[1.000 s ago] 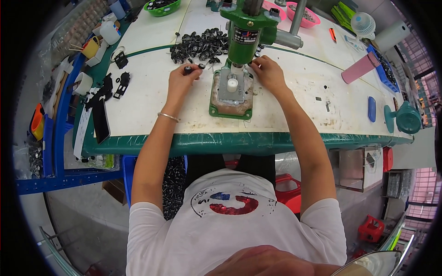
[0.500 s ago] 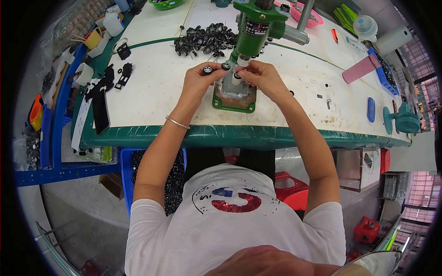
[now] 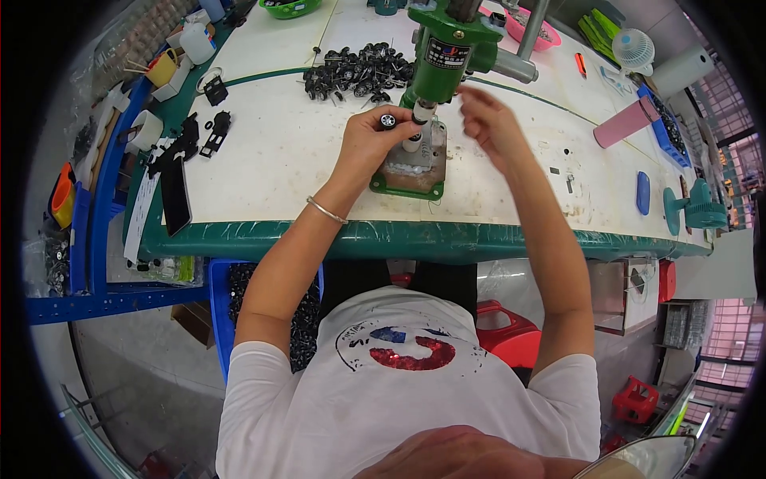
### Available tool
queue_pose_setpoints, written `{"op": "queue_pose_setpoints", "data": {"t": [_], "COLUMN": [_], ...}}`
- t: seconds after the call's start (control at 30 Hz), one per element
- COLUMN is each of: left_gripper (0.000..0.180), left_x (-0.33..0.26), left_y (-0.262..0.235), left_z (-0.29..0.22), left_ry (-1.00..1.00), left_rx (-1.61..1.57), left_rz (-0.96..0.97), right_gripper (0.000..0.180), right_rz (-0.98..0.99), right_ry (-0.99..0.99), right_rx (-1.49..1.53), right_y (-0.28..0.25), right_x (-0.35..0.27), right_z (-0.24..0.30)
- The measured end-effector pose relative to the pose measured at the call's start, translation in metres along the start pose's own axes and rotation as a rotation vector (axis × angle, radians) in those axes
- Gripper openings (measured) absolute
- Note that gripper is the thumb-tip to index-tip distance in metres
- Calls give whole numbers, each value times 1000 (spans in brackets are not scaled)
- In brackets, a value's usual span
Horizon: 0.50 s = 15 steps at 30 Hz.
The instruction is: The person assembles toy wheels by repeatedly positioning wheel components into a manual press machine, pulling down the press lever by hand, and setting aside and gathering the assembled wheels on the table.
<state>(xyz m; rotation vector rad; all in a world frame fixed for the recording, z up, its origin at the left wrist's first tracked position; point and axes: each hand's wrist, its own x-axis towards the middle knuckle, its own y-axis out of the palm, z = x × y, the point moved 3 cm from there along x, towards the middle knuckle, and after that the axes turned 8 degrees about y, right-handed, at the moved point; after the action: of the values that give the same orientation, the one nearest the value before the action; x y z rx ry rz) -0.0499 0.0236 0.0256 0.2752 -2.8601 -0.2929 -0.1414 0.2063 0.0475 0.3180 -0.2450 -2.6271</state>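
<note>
Hands at the green press (image 3: 447, 48)
The left hand (image 3: 375, 140) pinched a small black wheel (image 3: 388, 120) beside the ram; the right hand (image 3: 488, 120) hovered loosely spread, touching nothing.

free: bare tabletop (image 3: 279, 160) left – blocked: green press (image 3: 443, 52), wheel pile (image 3: 355, 72) behind

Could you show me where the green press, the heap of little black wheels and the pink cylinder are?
Green press (image 3: 448, 49), head view: on its green head.
Heap of wheels (image 3: 351, 70), head view: middle of the pile.
Pink cylinder (image 3: 629, 122), head view: middle of its side.
</note>
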Motion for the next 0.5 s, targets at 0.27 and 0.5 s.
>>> {"op": "queue_pose_setpoints", "data": {"t": [0.27,0.5], "left_gripper": [16,17], "left_x": [4,8], "left_y": [-5,7], "left_z": [8,3], "left_ry": [22,-4], "left_rx": [23,53], "left_rz": [-18,23], "right_gripper": [32,25], "right_rz": [-197,510], "right_ry": [-329,502], "right_rx": [312,603], "right_y": [45,35], "right_x": [-2,33], "right_z": [158,243]}}
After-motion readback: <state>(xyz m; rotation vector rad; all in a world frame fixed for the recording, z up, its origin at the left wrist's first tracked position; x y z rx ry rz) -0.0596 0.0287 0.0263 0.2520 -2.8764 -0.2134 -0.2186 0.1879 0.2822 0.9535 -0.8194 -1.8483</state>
